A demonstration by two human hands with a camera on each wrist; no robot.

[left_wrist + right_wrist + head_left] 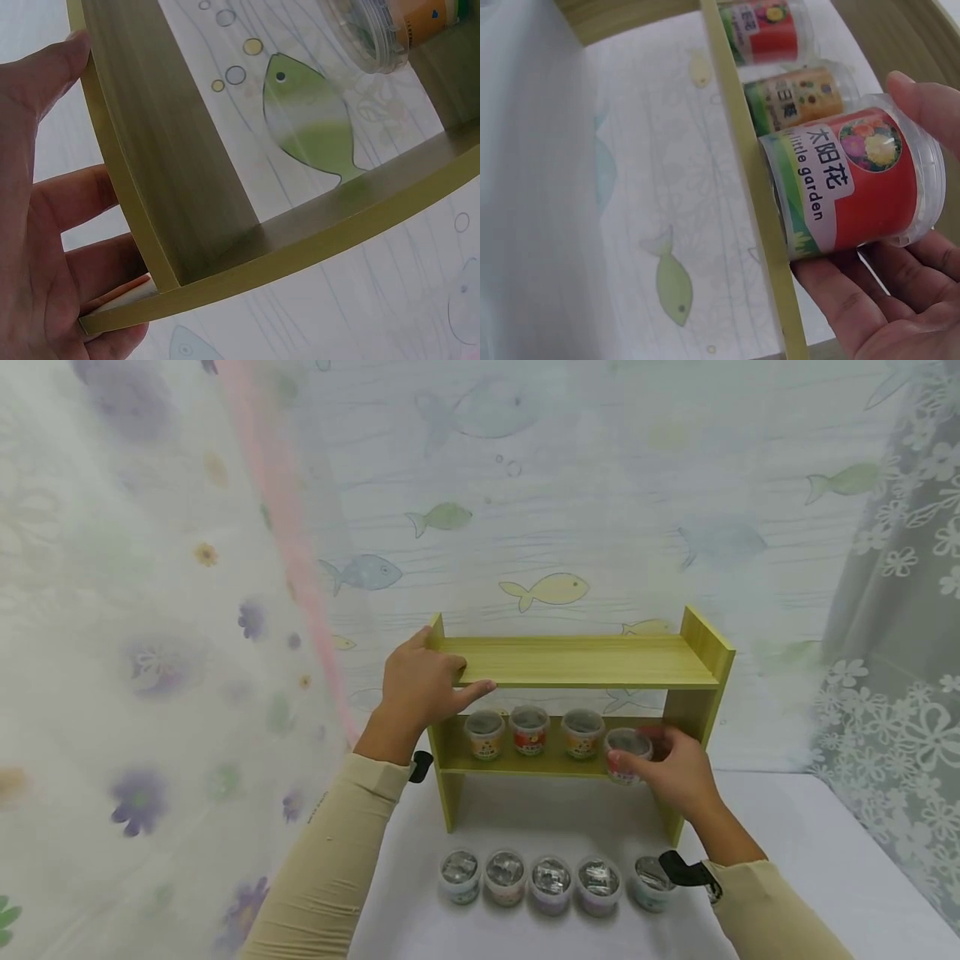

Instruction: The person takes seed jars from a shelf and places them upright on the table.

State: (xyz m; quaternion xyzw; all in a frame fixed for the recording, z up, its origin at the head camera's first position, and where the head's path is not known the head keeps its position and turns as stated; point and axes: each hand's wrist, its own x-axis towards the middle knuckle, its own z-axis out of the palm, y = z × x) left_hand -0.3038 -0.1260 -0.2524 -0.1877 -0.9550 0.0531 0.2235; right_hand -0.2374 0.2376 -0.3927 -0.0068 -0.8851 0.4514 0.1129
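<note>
My right hand [681, 770] grips a clear plastic cup [874, 184] with a red "little garden" flower label, thumb on one side and fingers on the other. Its base overlaps the front edge of the lower board at the right end. The left hand [423, 681] holds the upper left corner of a yellow-green wooden shelf [573, 662], its thumb along the front edge and its fingers around the raised side. Left of the held cup, three similar cups stand on the lower board: orange-labelled [484, 735], red-labelled [529, 731] and another orange-labelled one [582, 733].
Several more lidded cups [551, 885] line up on the white tabletop [480, 935] in front of the shelf. A fish-print curtain [637, 468] hangs behind, a flowered one [150, 693] at the left, and lacy fabric [922, 735] at the right.
</note>
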